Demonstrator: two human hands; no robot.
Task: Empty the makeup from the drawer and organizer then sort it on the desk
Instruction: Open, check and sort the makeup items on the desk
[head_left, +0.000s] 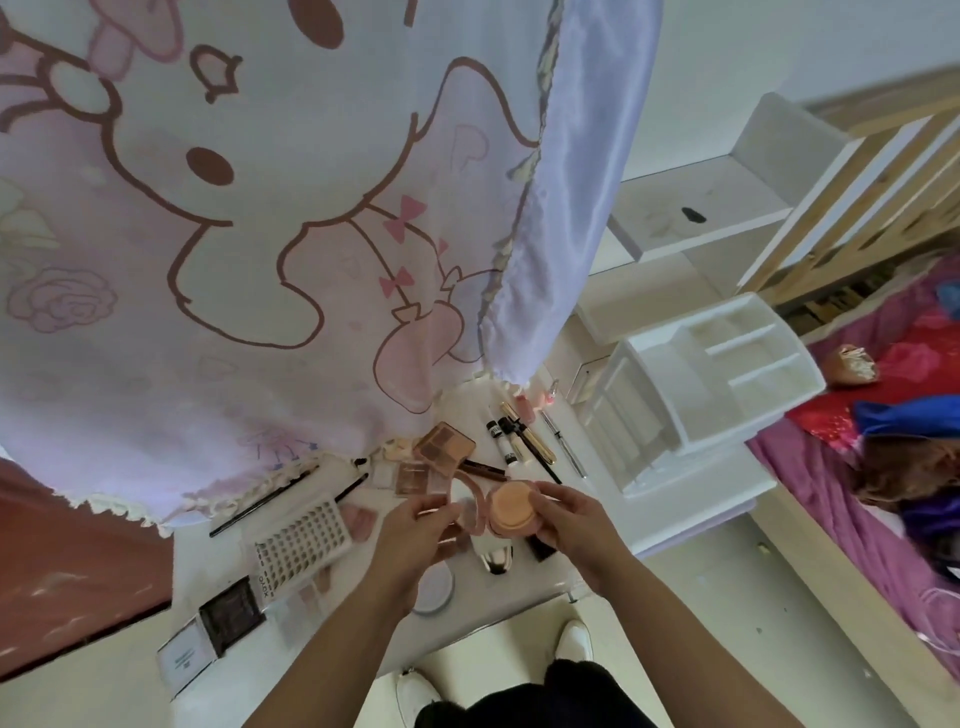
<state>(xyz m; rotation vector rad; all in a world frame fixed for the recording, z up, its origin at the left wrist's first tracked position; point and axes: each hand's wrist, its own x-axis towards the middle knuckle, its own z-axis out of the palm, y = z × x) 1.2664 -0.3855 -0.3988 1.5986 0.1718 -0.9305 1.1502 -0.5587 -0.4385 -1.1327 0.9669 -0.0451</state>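
Head view: I see an open compact (511, 512), left hand (415, 530) pinching its lid, right hand (569, 519) gripping its base, counter (550, 578) beneath both hands.

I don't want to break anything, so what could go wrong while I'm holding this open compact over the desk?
The open compact is held only by your left hand and right hand; if either grip slips, it could drop onto the silver item below. Its peach puff sits uncovered and might fall out if tilted.
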